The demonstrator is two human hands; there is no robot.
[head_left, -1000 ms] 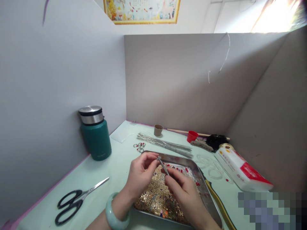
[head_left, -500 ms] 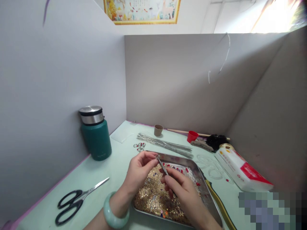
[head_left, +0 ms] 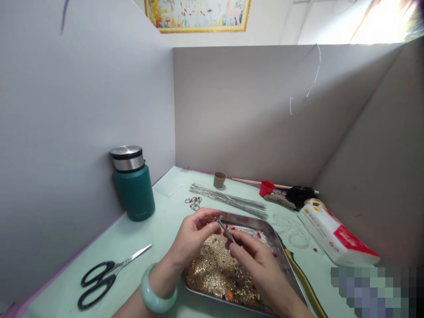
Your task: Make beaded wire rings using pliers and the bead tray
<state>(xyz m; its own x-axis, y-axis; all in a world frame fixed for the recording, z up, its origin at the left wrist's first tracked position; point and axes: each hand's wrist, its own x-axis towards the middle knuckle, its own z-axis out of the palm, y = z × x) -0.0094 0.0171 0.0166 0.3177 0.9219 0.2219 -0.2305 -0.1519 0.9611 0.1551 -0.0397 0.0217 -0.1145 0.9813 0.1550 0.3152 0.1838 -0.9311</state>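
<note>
Left hand: the left hand (head_left: 194, 236) has thumb and forefinger drawn together at the tips, pinching a tiny silvery piece (head_left: 216, 219), too small to identify.
Right hand: the right hand (head_left: 256, 260) grips a slim, grey metal hand tool (head_left: 227, 230) between thumb and fingers; its tip meets the piece at the left fingertips. Whether the tip is clamped or merely resting, cannot tell.
Work position: tiny piece and tool tip are above the far left part of the shallow rectangular steel tray (head_left: 261, 223), over its far rim.
Slip risk: the tool tip could skid off so small a piece – probable cause, a glancing angle or a loose pinch.
Loss risk: a dropped piece could vanish among the small shiny gold beads (head_left: 212, 271), or bounce past the far rim.
Spill risk: right wrist and forearm pass low over the tray's near right side; a heavy lean could tip it.
Mix-up risk: silvery rings with red beads (head_left: 194, 203) and the bundle of thin straight silver wires (head_left: 228, 201) lie just beyond the tray – a sweeping hand could scatter them.
Sharp edge: black-handled steel scissors (head_left: 114, 274) lie to the left, blades towards the far side; a careless left-arm swing could catch them.
</note>
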